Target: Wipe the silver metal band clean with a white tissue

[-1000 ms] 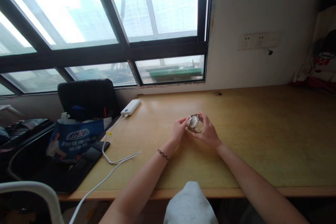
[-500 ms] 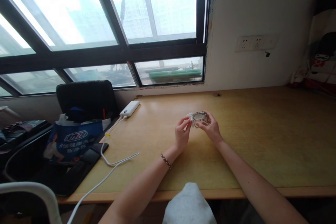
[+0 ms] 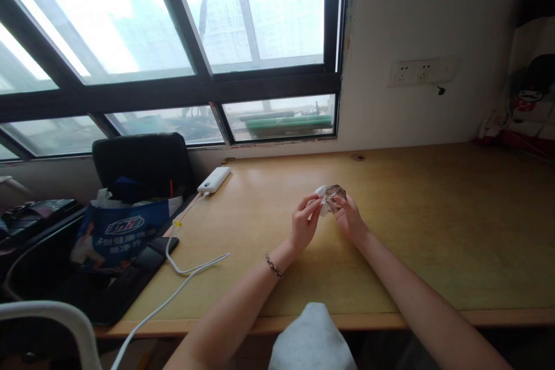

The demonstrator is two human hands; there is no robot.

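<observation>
Glass cup (image 3: 335,195) sits held between both hands, above the desk (image 3: 433,231).

A single head-worn view looks forward and down from the near edge of the pale wooden table (image 3: 433,231). It faces the black-framed window (image 3: 195,84) across the upper frame, with both forearms reaching in from the bottom.
</observation>
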